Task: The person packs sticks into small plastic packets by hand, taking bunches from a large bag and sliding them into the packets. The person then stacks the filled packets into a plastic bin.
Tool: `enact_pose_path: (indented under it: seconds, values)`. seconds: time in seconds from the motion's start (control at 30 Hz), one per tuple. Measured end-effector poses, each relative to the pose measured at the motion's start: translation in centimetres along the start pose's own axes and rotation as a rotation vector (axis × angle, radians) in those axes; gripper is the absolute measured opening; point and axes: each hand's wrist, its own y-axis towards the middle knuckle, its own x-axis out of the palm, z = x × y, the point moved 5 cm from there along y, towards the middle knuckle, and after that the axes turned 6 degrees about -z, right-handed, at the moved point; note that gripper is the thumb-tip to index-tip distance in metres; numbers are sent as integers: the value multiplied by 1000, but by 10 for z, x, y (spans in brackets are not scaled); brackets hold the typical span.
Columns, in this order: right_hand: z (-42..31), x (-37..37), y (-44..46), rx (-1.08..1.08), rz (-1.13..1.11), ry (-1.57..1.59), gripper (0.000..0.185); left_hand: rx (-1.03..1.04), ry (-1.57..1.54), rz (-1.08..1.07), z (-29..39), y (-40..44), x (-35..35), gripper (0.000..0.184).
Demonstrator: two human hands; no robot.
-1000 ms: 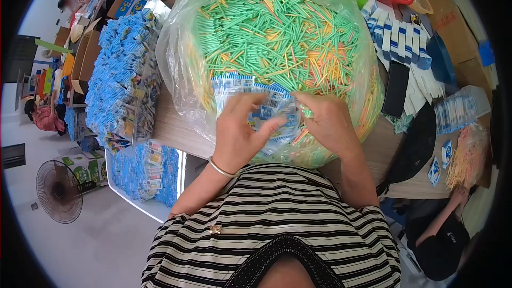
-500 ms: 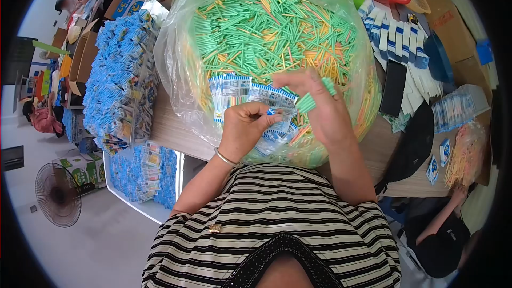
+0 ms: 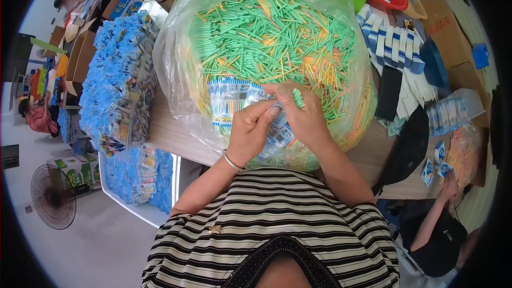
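Note:
A large clear plastic bag (image 3: 176, 69) holds a heap of thin green, yellow and pink sticks (image 3: 261, 37). Blue-and-white printed packets (image 3: 229, 96) lie on the sticks at the near side of the bag. My left hand (image 3: 249, 130), with a bangle at the wrist, pinches a small packet between thumb and fingers. Close against it, my right hand (image 3: 305, 120) is closed round a bundle of green sticks (image 3: 297, 97), whose ends stick out by the thumb. The two hands meet at the fingertips, which hide part of the packet.
Stacked blue packets (image 3: 114, 74) stand at the left, above a white bin (image 3: 173, 181) of more packets. At the right are a black phone (image 3: 389, 94), folded white-and-blue cartons (image 3: 394, 48), a black cap-like item (image 3: 408, 149) and another person's hand (image 3: 449, 188). A fan (image 3: 53, 197) stands lower left.
My right hand has come down and left to meet my left hand, its fingers now curled with the green sticks. The other person's hand at the right has moved up and left towards small packets.

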Motion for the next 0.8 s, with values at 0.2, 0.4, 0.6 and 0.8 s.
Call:
enact_pose_path:
  seconds: [0.2,0.4,0.6,0.8]
  values:
    - [-48,-16,-17,-300,-136,-481,38,143,-208,-83,-2,6,-5,32]
    - [-45,-38,-24,-184,-196,-545,32,131,-289,-78,5,3,-8,32]
    - [-42,-37,-26,-262,-208,-452,24,-30,-116,52,5,-22,-27,19]
    - [-13,-85,-11,-114,85,-1091,27,-16,71,410,-26,-21,-84,10]
